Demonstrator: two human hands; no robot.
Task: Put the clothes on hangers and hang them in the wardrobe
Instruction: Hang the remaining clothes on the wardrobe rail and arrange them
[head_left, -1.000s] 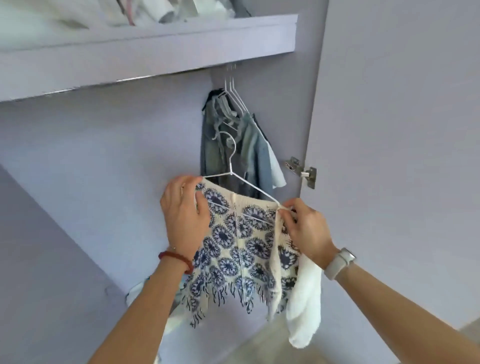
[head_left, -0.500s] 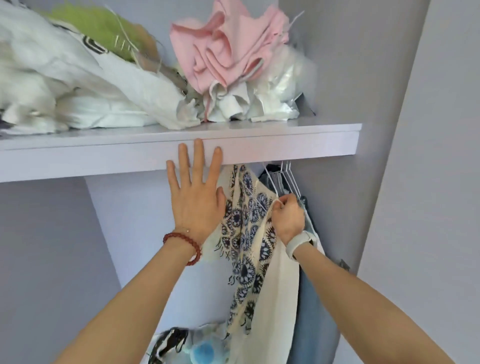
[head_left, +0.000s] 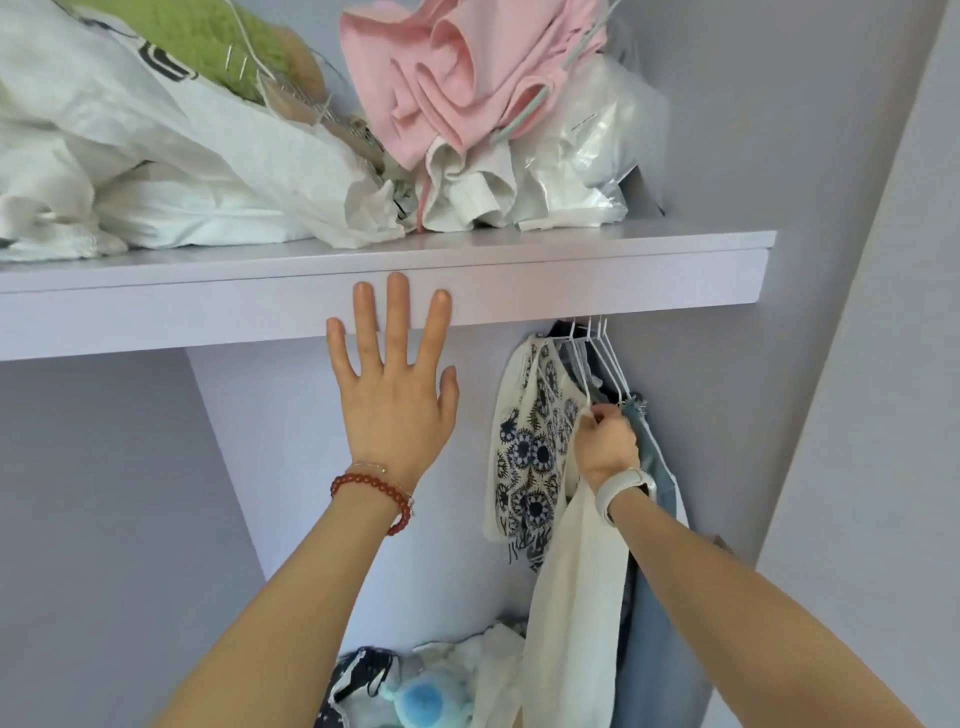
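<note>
Since half a second ago, the view has been shifted slightly: the shelf (head_left: 571, 280) is seen lower in the picture, and the left hand (head_left: 395, 395) is kept in much the same place against its front edge. That hand is held flat and upright, fingers straight and spread apart, fingertips laid on the shelf's face; a red bead bracelet (head_left: 374, 491) is worn at the wrist. The right hand (head_left: 605, 447) is raised below the shelf with its fingers curled and pinched on the white wire hanger (head_left: 582, 371), beside other hangers (head_left: 610, 364). The patterned top (head_left: 530, 447), cream with dark blue flower motifs and a fringed hem, is hung from that hanger under the shelf, just left of a denim garment (head_left: 654, 519). Pink and white clothes (head_left: 447, 93) are piled on the shelf.
</note>
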